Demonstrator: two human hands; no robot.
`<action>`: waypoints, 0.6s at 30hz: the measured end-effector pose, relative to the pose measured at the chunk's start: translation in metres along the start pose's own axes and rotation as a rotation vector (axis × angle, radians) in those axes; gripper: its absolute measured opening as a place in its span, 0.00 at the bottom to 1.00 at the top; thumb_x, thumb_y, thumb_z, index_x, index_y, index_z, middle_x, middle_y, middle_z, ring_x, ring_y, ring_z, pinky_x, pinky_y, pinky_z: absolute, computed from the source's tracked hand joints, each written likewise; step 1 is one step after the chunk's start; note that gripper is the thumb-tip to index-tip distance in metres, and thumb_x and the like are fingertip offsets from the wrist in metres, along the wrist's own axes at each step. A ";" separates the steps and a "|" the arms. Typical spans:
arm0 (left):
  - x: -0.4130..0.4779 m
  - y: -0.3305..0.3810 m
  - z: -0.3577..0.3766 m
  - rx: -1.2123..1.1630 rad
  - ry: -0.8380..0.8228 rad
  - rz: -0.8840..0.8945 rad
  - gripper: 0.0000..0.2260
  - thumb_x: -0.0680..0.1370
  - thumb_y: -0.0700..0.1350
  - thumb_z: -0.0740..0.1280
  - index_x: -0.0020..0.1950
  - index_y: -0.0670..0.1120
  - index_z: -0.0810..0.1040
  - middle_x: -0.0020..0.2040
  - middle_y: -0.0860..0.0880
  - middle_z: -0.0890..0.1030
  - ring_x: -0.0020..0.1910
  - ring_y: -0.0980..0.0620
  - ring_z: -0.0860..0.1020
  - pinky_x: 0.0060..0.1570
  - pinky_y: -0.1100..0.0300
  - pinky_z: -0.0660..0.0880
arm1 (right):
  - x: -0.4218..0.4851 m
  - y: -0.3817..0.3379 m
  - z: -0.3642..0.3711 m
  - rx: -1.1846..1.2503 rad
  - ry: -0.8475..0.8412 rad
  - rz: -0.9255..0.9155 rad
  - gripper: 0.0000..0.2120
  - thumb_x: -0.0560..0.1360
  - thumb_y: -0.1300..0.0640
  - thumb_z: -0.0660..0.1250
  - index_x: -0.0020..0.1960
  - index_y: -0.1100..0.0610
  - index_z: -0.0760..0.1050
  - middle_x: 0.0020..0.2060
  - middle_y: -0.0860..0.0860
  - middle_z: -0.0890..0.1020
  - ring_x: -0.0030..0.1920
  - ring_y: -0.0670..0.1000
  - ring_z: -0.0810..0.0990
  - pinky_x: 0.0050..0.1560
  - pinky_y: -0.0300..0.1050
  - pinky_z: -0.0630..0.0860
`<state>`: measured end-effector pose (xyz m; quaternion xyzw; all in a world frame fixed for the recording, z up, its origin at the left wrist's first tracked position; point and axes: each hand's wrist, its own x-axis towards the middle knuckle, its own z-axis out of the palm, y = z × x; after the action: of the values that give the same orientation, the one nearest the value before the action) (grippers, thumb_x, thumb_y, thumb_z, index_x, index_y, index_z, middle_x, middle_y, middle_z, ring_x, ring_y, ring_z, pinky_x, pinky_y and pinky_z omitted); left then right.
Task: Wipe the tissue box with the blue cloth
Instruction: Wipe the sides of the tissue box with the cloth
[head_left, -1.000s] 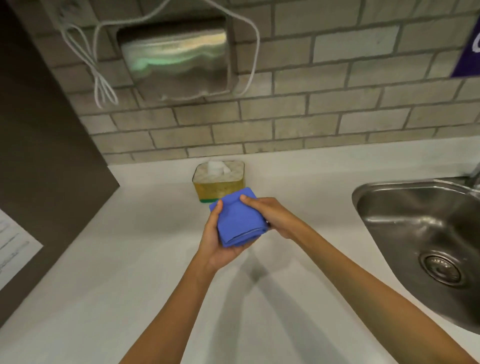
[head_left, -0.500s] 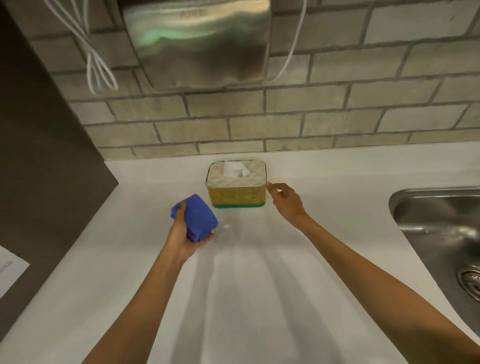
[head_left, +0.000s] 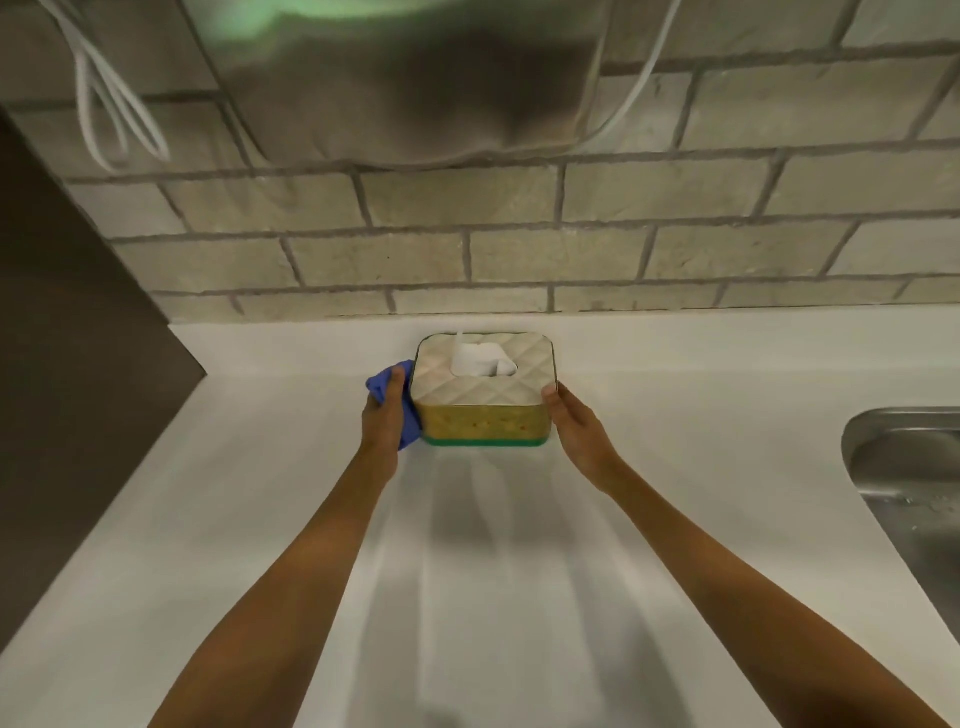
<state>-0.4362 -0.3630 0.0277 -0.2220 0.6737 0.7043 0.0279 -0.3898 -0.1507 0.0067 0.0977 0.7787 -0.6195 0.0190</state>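
The tissue box (head_left: 485, 410) stands on the white counter near the brick wall. It has a quilted white lid, yellow sides and a green base, and a white tissue sticks out of the top. My left hand (head_left: 382, 415) holds the folded blue cloth (head_left: 387, 387) pressed against the box's left side. My right hand (head_left: 576, 426) lies flat against the box's right side, fingers around the corner, steadying it.
The white counter (head_left: 493, 571) stretches toward me. A steel sink (head_left: 914, 478) sits at the right edge. A metal dispenser (head_left: 405, 83) and white cables (head_left: 111, 114) hang on the brick wall above. A dark panel (head_left: 67, 364) bounds the left side.
Both hands have moved forward to the box. The left hand brought the cloth from the counter's open area onto the box's left side; the right hand closed onto the right side.
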 end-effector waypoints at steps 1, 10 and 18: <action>0.001 -0.001 0.003 0.024 0.007 -0.001 0.23 0.78 0.55 0.61 0.68 0.43 0.69 0.67 0.41 0.74 0.65 0.43 0.73 0.63 0.50 0.71 | -0.001 0.002 0.001 -0.003 -0.009 -0.025 0.23 0.77 0.42 0.52 0.69 0.47 0.66 0.58 0.46 0.77 0.60 0.50 0.76 0.54 0.36 0.71; -0.029 -0.007 0.003 0.100 -0.031 0.005 0.22 0.79 0.53 0.59 0.69 0.44 0.67 0.61 0.45 0.74 0.60 0.46 0.73 0.53 0.58 0.68 | -0.030 -0.002 -0.012 -0.077 0.026 -0.044 0.23 0.77 0.45 0.58 0.70 0.50 0.67 0.55 0.50 0.79 0.53 0.49 0.77 0.47 0.37 0.71; -0.095 -0.010 -0.012 0.237 -0.013 0.009 0.14 0.79 0.55 0.57 0.56 0.47 0.71 0.50 0.44 0.74 0.50 0.41 0.76 0.56 0.44 0.75 | -0.087 -0.019 -0.033 -0.118 0.072 0.124 0.29 0.72 0.36 0.60 0.65 0.54 0.71 0.51 0.56 0.81 0.51 0.58 0.80 0.56 0.53 0.76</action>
<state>-0.3440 -0.3490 0.0514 -0.2094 0.7532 0.6212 0.0553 -0.3051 -0.1338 0.0455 0.1668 0.8065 -0.5661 0.0352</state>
